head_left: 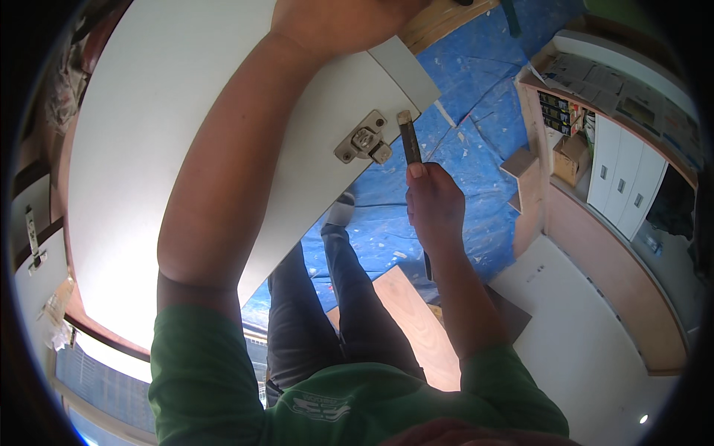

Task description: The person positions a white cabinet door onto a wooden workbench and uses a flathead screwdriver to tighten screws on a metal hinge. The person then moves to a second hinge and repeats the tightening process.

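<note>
A white board (119, 186) fills the left, with a metal cup hinge (363, 140) fixed near its lower right edge. My left hand (335, 30) is at the top of the board; its fingers are cut off by the frame's edge, so its grip is hidden. My right hand (435, 204) is closed round a long, flat, dark tool (410, 137), held upright just right of the hinge, its pale worn tip near the board's edge.
Blue sheeting (483, 97) covers the floor around my legs (372, 320). Plywood (409, 312) and a white panel (573, 320) lie right of my legs. A cabinet with white doors (625, 178) and a cardboard box (571, 160) stands at right. A timber piece (446, 22) is at the top.
</note>
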